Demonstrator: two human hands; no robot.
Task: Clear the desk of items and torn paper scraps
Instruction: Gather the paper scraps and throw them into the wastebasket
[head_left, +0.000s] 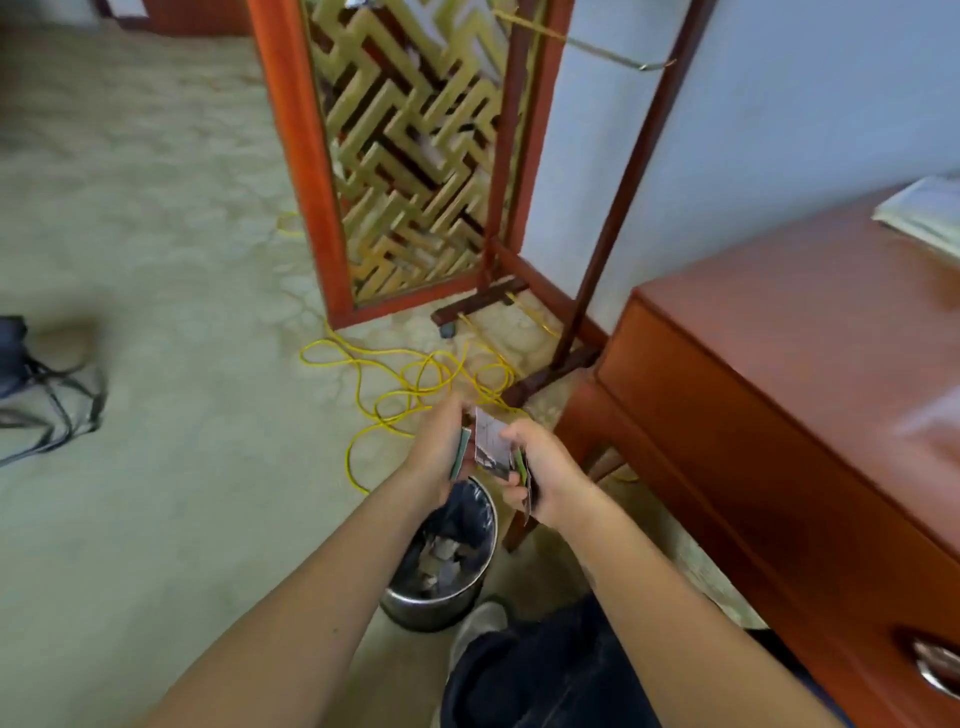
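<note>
Above the lined waste bin (431, 616), left hand (441, 452) and right hand (543, 470) each grip torn paper scraps (491, 441), close together. Best approach, I judge: lower toward the rim before letting go, so nothing drifts onto the carpet. Desk (779, 364) just right of the bin; papers (924, 213) lie at its far end. Yellow cable (415, 379) loops on the floor beyond.

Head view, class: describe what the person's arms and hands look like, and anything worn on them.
The left forearm and right forearm are bare, with no sleeve in view. The left hand and right hand wear no gloves. No watch, bracelet or ring shows, though blur could hide a thin ring.
</note>
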